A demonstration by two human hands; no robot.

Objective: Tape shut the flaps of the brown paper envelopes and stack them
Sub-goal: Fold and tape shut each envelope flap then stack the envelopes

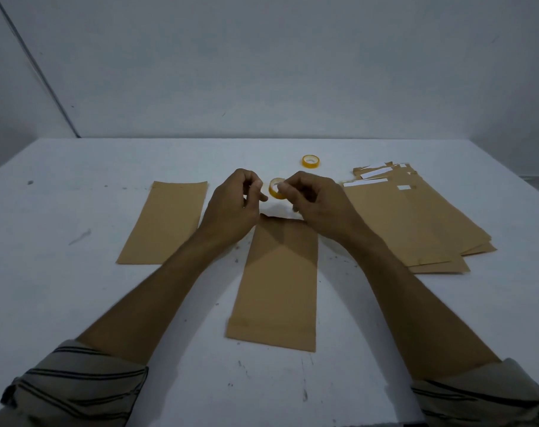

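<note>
A brown paper envelope [279,278] lies lengthwise in front of me on the white table [77,303], its far end under my hands. My right hand [317,208] pinches a small yellow tape roll [275,188] just above that end. My left hand [234,208] is curled beside the roll, thumb and forefinger pinched together as if on the tape's end; the tape itself is too thin to see. Another envelope [165,221] lies flat to the left. A fanned pile of several envelopes [416,220] with open flaps and white strips sits on the right.
A second yellow tape roll [311,161] rests farther back on the table, right of centre. A pale wall stands behind the table's far edge. Striped rolled-up sleeves cover both my forearms near the front edge.
</note>
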